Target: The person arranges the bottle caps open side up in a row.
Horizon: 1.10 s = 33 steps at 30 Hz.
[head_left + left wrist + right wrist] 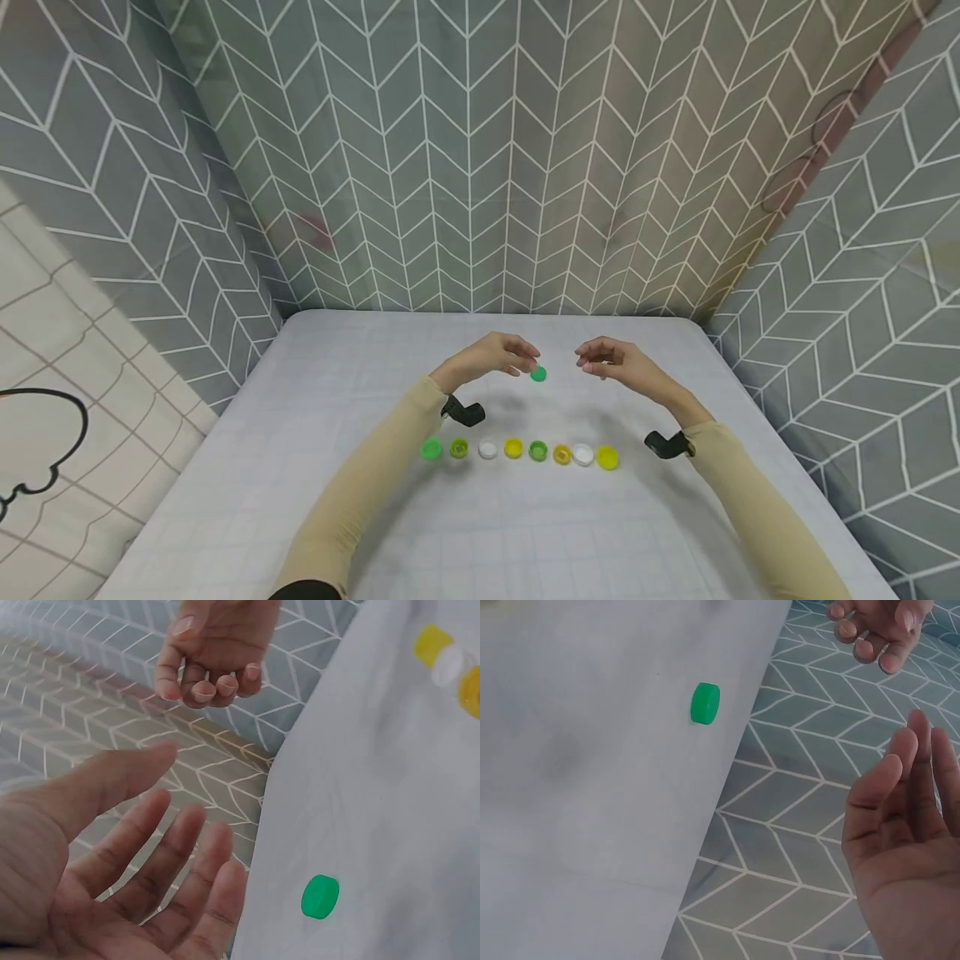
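Both hands hover over the far part of the white table, with relaxed fingers and nothing in them. My left hand is nearest to a single green bottle cap, which lies on the cloth; in the head view its fingertips overlap the cap's edge. The left wrist view shows the same cap apart from the spread fingers. To the right of the cap, my right hand faces the left one across a gap. The right wrist view has the cap well away from the right hand.
Closer to me, a row of several caps crosses the table: a green cap at its left end, white and yellow ones between, a yellow cap at its right end. A patterned curtain hangs behind the table.
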{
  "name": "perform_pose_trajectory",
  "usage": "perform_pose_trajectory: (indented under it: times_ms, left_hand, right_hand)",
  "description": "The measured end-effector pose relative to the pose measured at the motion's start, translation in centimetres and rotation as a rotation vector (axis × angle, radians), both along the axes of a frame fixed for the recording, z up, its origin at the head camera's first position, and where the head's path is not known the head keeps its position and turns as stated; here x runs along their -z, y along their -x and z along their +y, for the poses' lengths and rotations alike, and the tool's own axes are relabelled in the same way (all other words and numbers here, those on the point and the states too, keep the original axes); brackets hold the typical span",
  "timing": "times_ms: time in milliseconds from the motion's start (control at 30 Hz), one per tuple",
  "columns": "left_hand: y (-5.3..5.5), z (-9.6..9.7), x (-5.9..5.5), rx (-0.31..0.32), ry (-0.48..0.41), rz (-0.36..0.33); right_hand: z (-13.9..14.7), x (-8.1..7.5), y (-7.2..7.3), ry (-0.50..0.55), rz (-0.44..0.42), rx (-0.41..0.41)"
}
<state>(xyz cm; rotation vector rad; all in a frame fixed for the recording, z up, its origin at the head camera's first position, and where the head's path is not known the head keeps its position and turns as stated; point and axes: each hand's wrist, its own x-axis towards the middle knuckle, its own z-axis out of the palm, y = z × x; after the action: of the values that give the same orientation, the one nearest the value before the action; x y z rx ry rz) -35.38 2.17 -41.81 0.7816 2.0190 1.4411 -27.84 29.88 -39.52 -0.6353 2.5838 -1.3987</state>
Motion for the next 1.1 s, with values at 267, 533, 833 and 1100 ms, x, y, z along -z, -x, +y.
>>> perform_pose_trajectory:
  times_ms: [267,533,833,1100]
  left_hand:
    - [1.9,-0.1,1.4,-0.130,-0.045,-0.067]
    - [3.6,1.0,3.7,-0.207,0.067,-0.025]
    - [4.5,2.7,5.0,-0.312,0.124,0.014]
    - [4.4,3.5,5.9,-0.340,0.209,0.033]
  right_hand:
    - [-0.8,-0.3,1.3,0.046,-0.016,0.026]
    - [-1.9,2.5,5.1,-0.046,-0.044,0.031]
    - [-3.4,4.5,7.1,-0.100,-0.132,0.016]
    - [-4.1,6.0,7.7,-0.201,-0.169,0.030]
